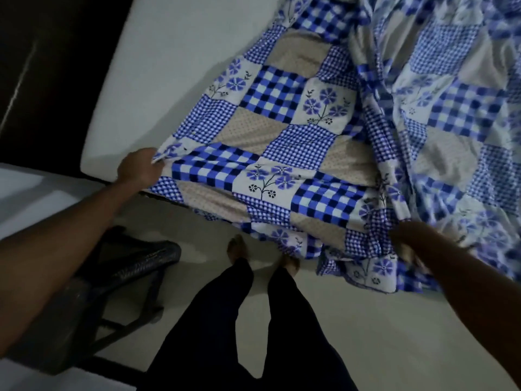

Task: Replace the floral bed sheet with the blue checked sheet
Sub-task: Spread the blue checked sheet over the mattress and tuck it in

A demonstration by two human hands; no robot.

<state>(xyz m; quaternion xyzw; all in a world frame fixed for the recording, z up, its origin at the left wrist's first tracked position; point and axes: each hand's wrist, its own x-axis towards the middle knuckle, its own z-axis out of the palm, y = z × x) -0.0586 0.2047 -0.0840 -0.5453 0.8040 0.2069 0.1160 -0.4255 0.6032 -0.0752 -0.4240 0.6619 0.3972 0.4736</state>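
Head view: I see the blue checked sheet (282,131) spread over the right part of the mattress (174,60), its near edge hanging off the bed's side towards the floor (352,320). The left hand (138,170) is at the mattress's near edge, fingers (150,156) pinching the sheet's left corner. The right hand (414,238) is blurred, but folds gather into it and it grips a bunch of the overhanging edge. Left of the sheet the mattress is bare out to its rounded corner. My feet (238,246) stand just beside the hanging cloth. A dark chair (127,266) stands close on my left, and open floor lies to the right.
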